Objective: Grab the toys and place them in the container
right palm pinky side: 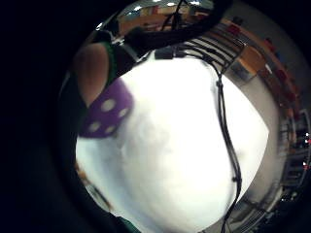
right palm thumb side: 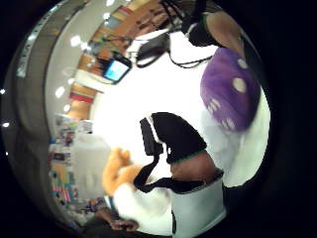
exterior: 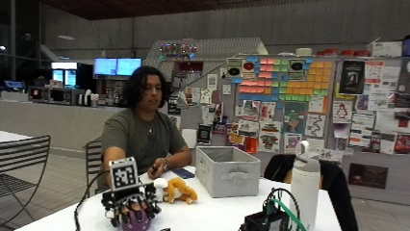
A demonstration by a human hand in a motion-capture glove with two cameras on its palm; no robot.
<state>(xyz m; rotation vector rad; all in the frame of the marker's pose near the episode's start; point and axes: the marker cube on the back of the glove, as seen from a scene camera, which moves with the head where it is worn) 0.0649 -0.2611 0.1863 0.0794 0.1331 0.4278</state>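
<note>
Early in the task, by the look of things. Grey fabric container (exterior: 226, 177) standing on the white surface (exterior: 211, 214), nothing visibly poking above its rim; inside hidden from the outside view, so contents impossible to judge. Two toys visibly outside it: an orange-and-white plush toy (exterior: 177, 189) lying on the surface between the hand and the container, and a purple toy with white spots (exterior: 135, 220) under the gloved right hand (exterior: 131, 206).

Hand low at the near edge of the surface, fingers curled down over the top of the purple toy, apparently wrapped round it. Same purple toy (right palm thumb side: 229, 90) close beside the palm in the thumb-side view, and again (right palm pinky side: 106, 110) at the palm's edge in the little-finger-side view, with bright white surface beyond. Unclear whether already lifted or resting on the surface.

Remaining, as a judgement: carry the purple toy across to the container, past the plush toy, drop it in, then back for the plush toy. Container well apart from the hand.
</note>
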